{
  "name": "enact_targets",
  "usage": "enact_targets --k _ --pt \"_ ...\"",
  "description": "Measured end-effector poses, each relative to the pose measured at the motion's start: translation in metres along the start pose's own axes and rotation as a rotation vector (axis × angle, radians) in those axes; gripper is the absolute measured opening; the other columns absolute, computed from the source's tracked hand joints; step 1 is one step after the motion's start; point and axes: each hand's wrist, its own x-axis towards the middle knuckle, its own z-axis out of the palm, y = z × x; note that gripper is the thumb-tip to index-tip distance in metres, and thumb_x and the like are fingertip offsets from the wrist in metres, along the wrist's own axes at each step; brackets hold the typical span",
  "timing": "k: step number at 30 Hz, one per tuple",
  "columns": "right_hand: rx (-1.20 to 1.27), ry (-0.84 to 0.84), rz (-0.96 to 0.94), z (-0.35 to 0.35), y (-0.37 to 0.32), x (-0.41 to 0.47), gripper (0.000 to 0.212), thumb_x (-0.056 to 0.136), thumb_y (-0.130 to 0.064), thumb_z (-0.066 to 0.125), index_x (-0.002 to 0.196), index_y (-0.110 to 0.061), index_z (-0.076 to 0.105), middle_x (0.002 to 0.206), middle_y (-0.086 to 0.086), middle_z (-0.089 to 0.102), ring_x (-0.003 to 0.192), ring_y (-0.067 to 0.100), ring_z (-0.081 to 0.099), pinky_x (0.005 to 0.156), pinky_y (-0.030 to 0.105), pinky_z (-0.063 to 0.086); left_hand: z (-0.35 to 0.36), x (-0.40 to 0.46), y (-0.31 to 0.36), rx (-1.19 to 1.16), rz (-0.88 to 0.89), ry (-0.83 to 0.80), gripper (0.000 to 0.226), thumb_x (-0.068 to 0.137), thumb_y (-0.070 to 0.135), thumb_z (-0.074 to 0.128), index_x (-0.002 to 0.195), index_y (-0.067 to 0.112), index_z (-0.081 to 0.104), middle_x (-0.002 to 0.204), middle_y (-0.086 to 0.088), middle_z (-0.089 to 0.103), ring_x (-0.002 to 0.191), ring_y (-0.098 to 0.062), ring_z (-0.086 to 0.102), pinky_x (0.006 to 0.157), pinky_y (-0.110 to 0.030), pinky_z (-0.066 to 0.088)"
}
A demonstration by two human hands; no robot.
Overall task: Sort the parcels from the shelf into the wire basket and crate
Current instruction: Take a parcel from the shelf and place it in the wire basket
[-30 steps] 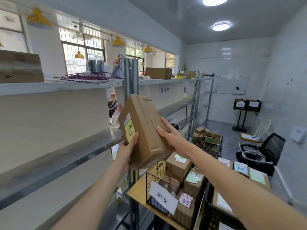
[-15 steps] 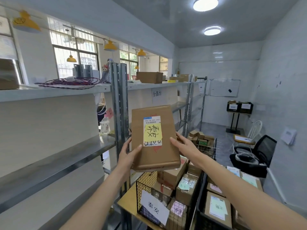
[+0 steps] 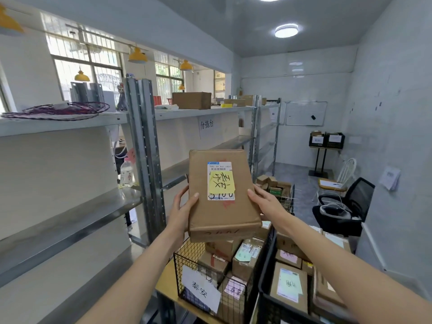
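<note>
Parcel held at chest height above the wire basket, label facing you.

Your left hand and right hand each clamp one long side of the parcel, thumbs on its front face. It hangs in the air above the wire basket's rear rim, with the crate just beside on the right. Judged stiff, flat and light; the cardboard may be slick. Keep each grip low on the side edges, clear of the yellow note.
</note>
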Motion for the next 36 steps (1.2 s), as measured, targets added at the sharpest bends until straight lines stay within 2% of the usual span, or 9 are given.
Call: enact_targets --k 4,10,13,17,19,23,27,31,36 --pt "-0.011 -0.012 0.055 -0.017 0.013 0.006 0.058 0.101 -0.041 0.057 0.154 -0.028 0.038 0.145 -0.002 0.055 0.12 0.013 0.058 0.096 0.027 0.05 0.017 0.007 -0.006 -0.025 -0.022 0.025 0.067 0.091 0.052 0.067 0.148 0.039 0.034 0.129 -0.003 0.059 0.108 -0.021 0.063 0.072 -0.036 0.054" --pt "-0.04 -0.036 0.112 -0.022 0.031 0.019 0.047 0.103 -0.038 0.053 0.149 -0.029 0.044 0.123 -0.012 0.057 0.094 -0.003 0.056 0.061 0.009 0.046 0.02 0.023 -0.031 -0.08 -0.079 0.08 0.086 0.086 0.047 0.074 0.154 0.049 0.02 0.134 -0.005 0.058 0.114 -0.03 0.063 0.095 -0.048 0.053" --pt "-0.082 -0.005 0.115 -0.011 0.043 0.034 0.05 0.103 -0.042 0.052 0.151 -0.027 0.045 0.143 -0.006 0.05 0.109 0.007 0.054 0.075 0.015 0.041 0.017 0.036 -0.047 -0.111 -0.127 0.151 0.079 0.089 0.042 0.071 0.151 0.054 0.023 0.134 -0.005 0.059 0.117 -0.034 0.063 0.094 -0.049 0.048" --pt "-0.125 0.016 0.181 0.007 0.076 0.054 0.063 0.099 -0.052 0.055 0.154 -0.027 0.038 0.148 -0.006 0.043 0.126 0.015 0.043 0.098 0.03 0.039 0.01 0.056 -0.081 -0.191 -0.168 0.237 0.086 0.092 0.031 0.07 0.153 0.055 0.015 0.142 0.0 0.047 0.121 -0.028 0.05 0.101 -0.056 0.045" --pt "-0.11 0.005 0.272 0.018 0.095 0.063 0.077 0.095 -0.054 0.061 0.158 -0.028 0.027 0.155 -0.001 0.037 0.132 0.021 0.043 0.1 0.036 0.041 0.006 0.068 -0.101 -0.217 -0.21 0.267 0.095 0.09 0.029 0.073 0.152 0.06 0.008 0.148 0.003 0.041 0.123 -0.028 0.045 0.102 -0.064 0.043" --pt "0.01 0.006 0.372 0.046 0.132 0.081 0.093 0.091 -0.04 0.073 0.158 -0.041 0.008 0.143 -0.003 0.039 0.122 0.022 0.046 0.098 0.043 0.045 0.002 0.088 -0.138 -0.22 -0.266 0.32 0.108 0.086 0.027 0.078 0.152 0.06 -0.001 0.156 0.005 0.033 0.131 -0.03 0.043 0.103 -0.068 0.041" --pt "0.08 0.158 0.375 0.069 0.17 0.101 0.095 0.091 -0.027 0.075 0.158 -0.034 0.007 0.146 -0.007 0.042 0.122 0.015 0.048 0.095 0.036 0.048 0.002 0.103 -0.168 -0.212 -0.364 0.28 0.114 0.088 0.024 0.077 0.154 0.054 -0.011 0.157 -0.001 0.034 0.129 -0.029 0.044 0.1 -0.065 0.045" --pt "0.104 0.197 0.471 0.082 0.196 0.114 0.065 0.092 -0.033 0.073 0.135 -0.041 0.025 0.129 -0.007 0.053 0.101 0.008 0.058 0.061 0.027 0.051 -0.012 0.123 -0.2 -0.147 -0.445 0.231 0.123 0.08 0.028 0.085 0.155 0.05 -0.011 0.158 -0.004 0.035 0.125 -0.025 0.046 0.105 -0.062 0.044" --pt "0.101 0.273 0.559 0.087 0.231 0.122 0.067 0.091 -0.036 0.074 0.145 -0.033 0.034 0.13 -0.004 0.06 0.111 0.018 0.061 0.062 0.027 0.047 -0.013 0.135 -0.225 -0.074 -0.547 0.205 0.126 0.076 0.037 0.088 0.153 0.05 -0.011 0.144 0.002 0.045 0.124 -0.025 0.048 0.104 -0.055 0.046"
